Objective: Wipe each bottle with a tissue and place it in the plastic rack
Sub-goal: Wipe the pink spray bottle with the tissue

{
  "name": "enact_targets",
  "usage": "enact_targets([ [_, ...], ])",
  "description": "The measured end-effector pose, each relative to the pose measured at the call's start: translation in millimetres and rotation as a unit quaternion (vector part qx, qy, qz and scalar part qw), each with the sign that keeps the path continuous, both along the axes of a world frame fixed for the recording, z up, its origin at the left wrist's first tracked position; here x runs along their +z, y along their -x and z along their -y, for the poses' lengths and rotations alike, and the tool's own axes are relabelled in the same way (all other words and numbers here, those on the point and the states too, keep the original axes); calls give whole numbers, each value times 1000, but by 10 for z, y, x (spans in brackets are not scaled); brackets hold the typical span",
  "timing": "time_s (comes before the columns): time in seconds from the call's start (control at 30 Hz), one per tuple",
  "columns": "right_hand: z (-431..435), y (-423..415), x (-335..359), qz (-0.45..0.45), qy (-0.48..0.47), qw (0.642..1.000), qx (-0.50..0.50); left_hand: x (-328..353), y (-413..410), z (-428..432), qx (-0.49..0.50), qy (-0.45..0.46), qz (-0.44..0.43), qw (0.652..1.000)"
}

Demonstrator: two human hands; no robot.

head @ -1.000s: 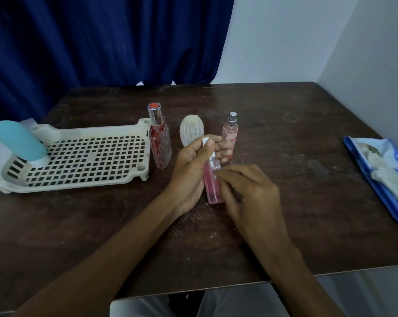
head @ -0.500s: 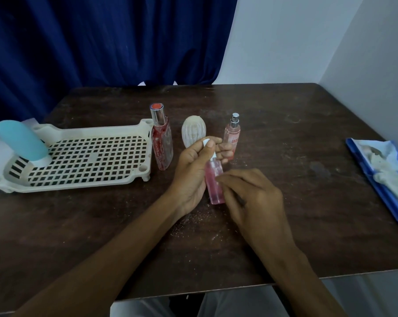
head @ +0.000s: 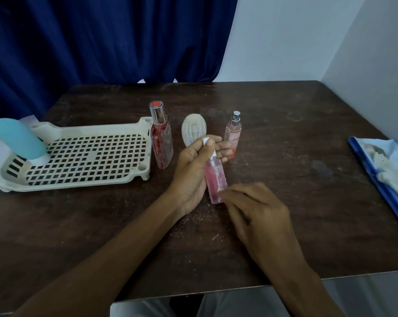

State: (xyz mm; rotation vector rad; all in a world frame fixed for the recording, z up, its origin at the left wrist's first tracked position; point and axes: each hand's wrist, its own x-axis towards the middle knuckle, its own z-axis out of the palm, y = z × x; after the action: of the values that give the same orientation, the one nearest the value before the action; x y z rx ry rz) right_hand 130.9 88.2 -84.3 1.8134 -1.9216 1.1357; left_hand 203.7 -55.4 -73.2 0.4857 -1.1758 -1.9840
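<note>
My left hand (head: pixel 192 170) grips a small pink bottle (head: pixel 215 179) with a white cap, tilted above the table's middle. My right hand (head: pixel 260 213) has its curled fingertips pinching the bottle's lower end; no tissue shows under them. The cream plastic rack (head: pixel 67 185) lies at the left with a light blue bottle (head: pixel 17 138) standing cap-down in its left end. Beside the rack stand a tall red bottle (head: pixel 162 143), a white ribbed bottle (head: pixel 193 129) and a peach spray bottle (head: pixel 233 133).
A blue tissue pack (head: pixel 385 170) with white tissue showing lies at the table's right edge. A blue curtain hangs behind the dark wooden table (head: pixel 285 124), and a white wall runs along the right. Pale crumbs are scattered under my hands.
My right hand has slid slightly down the pink bottle toward its base. My left hand keeps the same hold on the bottle.
</note>
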Motion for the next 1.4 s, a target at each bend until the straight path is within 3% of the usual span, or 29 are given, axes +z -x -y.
enact_targets([
  [0.33, 442, 67, 229, 6, 43, 999, -7, 34, -35, 31, -8, -8, -4, 1000],
  [0.73, -58, -36, -83, -9, -3, 1000, -2, 48, -14, -11, 20, 15, 8, 1000],
  [1.4, 201, 20, 72, -8, 57, 998, -13, 105, -57, -57, -5, -31, -13, 999],
])
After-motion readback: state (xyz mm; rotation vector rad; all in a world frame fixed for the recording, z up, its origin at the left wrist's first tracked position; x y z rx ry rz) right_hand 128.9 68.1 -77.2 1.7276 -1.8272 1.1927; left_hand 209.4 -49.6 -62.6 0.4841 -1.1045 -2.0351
